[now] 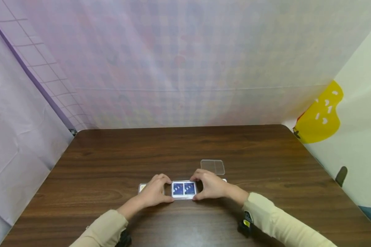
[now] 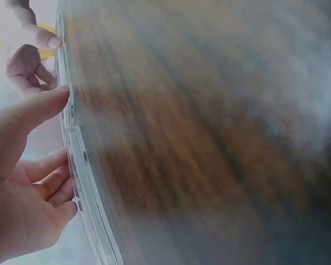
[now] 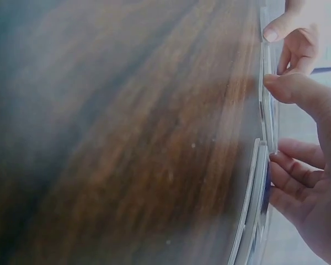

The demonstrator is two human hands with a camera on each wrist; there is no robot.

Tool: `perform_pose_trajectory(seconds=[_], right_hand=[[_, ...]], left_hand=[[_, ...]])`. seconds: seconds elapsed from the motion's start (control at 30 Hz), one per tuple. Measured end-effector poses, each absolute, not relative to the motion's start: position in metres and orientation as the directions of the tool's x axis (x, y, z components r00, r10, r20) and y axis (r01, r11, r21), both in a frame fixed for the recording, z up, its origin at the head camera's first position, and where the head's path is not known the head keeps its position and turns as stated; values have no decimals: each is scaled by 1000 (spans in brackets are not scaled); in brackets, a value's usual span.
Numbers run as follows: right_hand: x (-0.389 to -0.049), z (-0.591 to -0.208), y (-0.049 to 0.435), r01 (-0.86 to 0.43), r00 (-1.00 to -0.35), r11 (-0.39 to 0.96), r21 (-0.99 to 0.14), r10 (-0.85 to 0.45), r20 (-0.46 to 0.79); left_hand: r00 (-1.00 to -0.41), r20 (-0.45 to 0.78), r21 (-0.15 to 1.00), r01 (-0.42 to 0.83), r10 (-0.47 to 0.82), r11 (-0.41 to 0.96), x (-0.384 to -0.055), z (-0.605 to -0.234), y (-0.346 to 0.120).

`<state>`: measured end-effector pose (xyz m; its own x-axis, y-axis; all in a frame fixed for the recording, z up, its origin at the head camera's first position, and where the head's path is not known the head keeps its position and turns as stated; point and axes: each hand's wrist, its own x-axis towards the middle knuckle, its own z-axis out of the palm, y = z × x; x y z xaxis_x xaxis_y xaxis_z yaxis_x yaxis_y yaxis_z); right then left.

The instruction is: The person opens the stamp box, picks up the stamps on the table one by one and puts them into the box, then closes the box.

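A flat clear plastic case (image 1: 183, 198) lies in front of me, showing two blue pictures with white crescent shapes side by side. My left hand (image 1: 154, 192) grips its left end, thumb at the near corner and fingers at the far one. At the opposite end my right hand (image 1: 211, 185) pinches it the same way. Under the left hand a second clear case (image 1: 141, 187) shows partly. In the right wrist view a further flat case (image 3: 251, 204) lies below the right fingers, mostly hidden from the head view.
A clear rectangular lid (image 1: 212, 166) with a line across it lies just behind the right hand. All of this is on a dark brown wooden table (image 1: 142, 151). Patterned curtains (image 1: 179, 61) hang along its back and sides.
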<state>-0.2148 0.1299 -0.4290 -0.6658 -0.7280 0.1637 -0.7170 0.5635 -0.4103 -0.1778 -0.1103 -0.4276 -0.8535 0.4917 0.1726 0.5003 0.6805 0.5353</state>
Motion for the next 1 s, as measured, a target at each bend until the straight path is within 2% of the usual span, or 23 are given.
perform_pose_trajectory(seconds=[0.23, 0.47, 0.63, 0.83, 1.0], right_hand=[[-214, -427, 130, -714, -671, 578, -395, -727, 148], [-215, -425, 130, -719, -668, 598, -355, -736, 111], [-219, -425, 139, -692, -681, 583, -426, -723, 116], [-237, -423, 168, -649, -732, 554, -520, -641, 231], [-254, -424, 198, -551, -816, 595, -585, -530, 230]], left_hand=[[-812, 266, 533, 573, 520, 623, -180, -434, -112], [-856, 157, 520, 496, 493, 695, -179, -426, -106], [-876, 73, 467, 453, 477, 760, -180, -419, -102], [-873, 79, 446, 463, 481, 766, -186, -411, -84], [-868, 114, 421, 483, 484, 768, -189, -412, -58]])
